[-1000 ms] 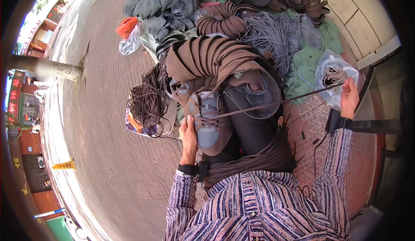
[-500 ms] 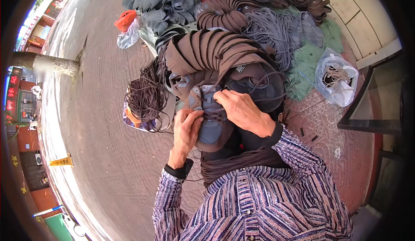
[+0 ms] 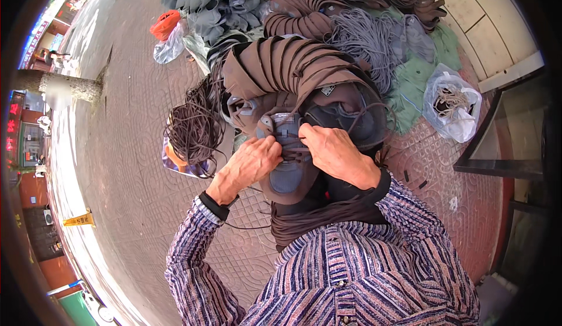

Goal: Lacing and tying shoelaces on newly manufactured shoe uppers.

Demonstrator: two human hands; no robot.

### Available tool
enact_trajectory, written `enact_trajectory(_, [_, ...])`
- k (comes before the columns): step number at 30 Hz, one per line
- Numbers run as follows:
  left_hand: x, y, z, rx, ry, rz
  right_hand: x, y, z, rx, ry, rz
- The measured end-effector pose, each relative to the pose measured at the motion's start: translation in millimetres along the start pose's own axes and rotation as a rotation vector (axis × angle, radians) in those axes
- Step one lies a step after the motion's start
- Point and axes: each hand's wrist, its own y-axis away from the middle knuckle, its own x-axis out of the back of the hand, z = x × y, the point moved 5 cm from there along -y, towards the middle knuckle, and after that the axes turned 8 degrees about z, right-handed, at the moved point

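A brown shoe upper (image 3: pixel 291 192) with a blue-grey tongue (image 3: pixel 285 177) lies in my lap, its toe toward me. Dark shoelace (image 3: pixel 297 154) crosses the tongue in rows. My left hand (image 3: pixel 253 159) is closed at the left eyelet edge; my right hand (image 3: pixel 338 155) pinches at the right edge, near the upper rows. Whether lace ends are between the fingertips is hidden. Beyond it rests a curved stack of nested brown uppers (image 3: pixel 293 65), with a dark shoe upper (image 3: pixel 342 118) at the right. A hank of brown laces (image 3: pixel 313 219) drapes over my lap.
A tangled bundle of brown laces (image 3: pixel 196 127) hangs left of my lap. Farther off lie grey uppers (image 3: pixel 219 1), grey laces (image 3: pixel 369 42) and a green cloth (image 3: pixel 413 86). A plastic bag (image 3: pixel 453 124) with cords and a dark-framed glass door (image 3: pixel 497 133) are at right.
My left hand has swung inward over the left side of the shoe upper, with its elbow farther out to the left. My right hand has shifted slightly right, still pinching at the eyelet edge.
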Motion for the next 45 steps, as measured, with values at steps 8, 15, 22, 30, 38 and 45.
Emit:
enact_trajectory(8, [-10.5,32.6,42.2,0.478,0.493,0.321,-32.5,-11.7,-1.8,0.025,-0.101,0.018])
enact_trajectory(15, [-23.3,53.1,2.4,1.379,1.193,0.325,-8.5,-5.9,-1.5,-0.061,-0.119,-0.017])
enact_trajectory(22, [-16.9,34.6,0.2,1.07,0.694,0.069,-18.7,-5.9,-7.0,-0.001,-0.072,0.003])
enact_trajectory(30, [-13.1,22.9,38.9,1.482,2.779,0.688,-51.9,-2.7,3.3,0.021,-0.101,0.031])
enact_trajectory(38, [-76.9,44.2,53.8,1.451,2.847,0.973,-33.1,4.8,39.8,-0.982,-1.297,-0.11])
enact_trajectory(45, [-55.2,69.4,50.8,1.735,1.521,1.041,31.1,19.6,56.9,-0.883,-1.163,0.312])
